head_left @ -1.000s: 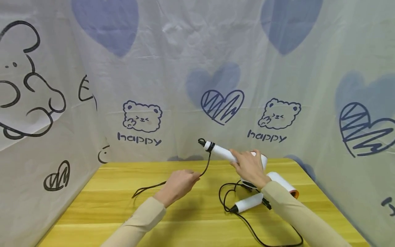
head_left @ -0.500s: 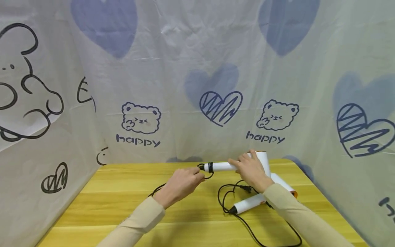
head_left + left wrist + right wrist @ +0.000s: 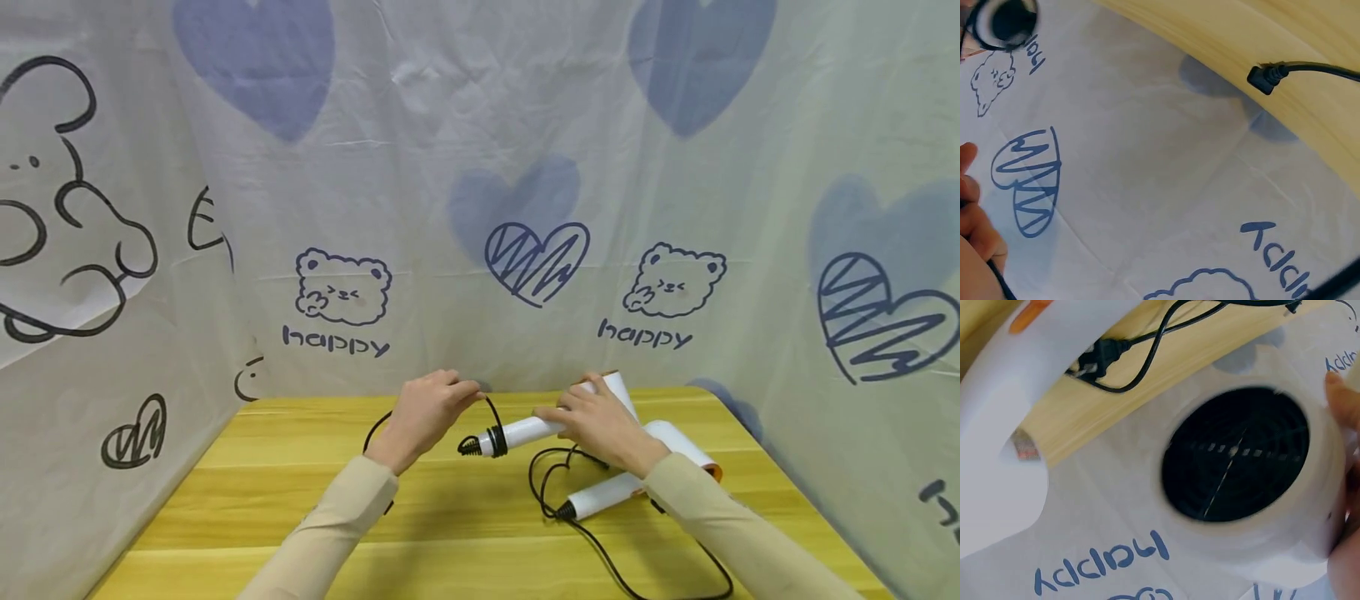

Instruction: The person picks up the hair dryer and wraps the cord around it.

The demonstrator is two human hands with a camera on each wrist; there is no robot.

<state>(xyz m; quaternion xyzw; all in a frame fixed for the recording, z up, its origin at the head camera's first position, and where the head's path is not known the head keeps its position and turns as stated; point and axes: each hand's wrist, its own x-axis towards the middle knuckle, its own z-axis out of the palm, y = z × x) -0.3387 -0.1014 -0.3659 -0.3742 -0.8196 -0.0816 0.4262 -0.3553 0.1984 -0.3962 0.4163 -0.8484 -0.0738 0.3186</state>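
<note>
My right hand (image 3: 600,423) grips a white hair dryer (image 3: 528,431) near where its handle meets the barrel, above the table. The handle points left and slightly down in the head view. A few turns of black cord (image 3: 497,442) circle the handle's end, beside the ribbed cord sleeve (image 3: 470,447). Above that end, my left hand (image 3: 426,417) pinches the cord, which arches up from the turns to the fingertips. The cord's plug (image 3: 1264,78) dangles free in the left wrist view. The right wrist view shows the dryer's dark round grille (image 3: 1235,453) facing the camera.
A second white hair dryer (image 3: 600,497) lies on the yellow wood-grain table (image 3: 247,500), partly behind my right forearm. Its black cord (image 3: 617,568) loops around it, with its plug (image 3: 1100,359) nearby. Printed fabric (image 3: 435,333) hangs at the back and both sides.
My left hand drew the cord toward the handle's end, then rose above it. The handle's end has swung down, from pointing up-left to slightly down-left. The second dryer stays put.
</note>
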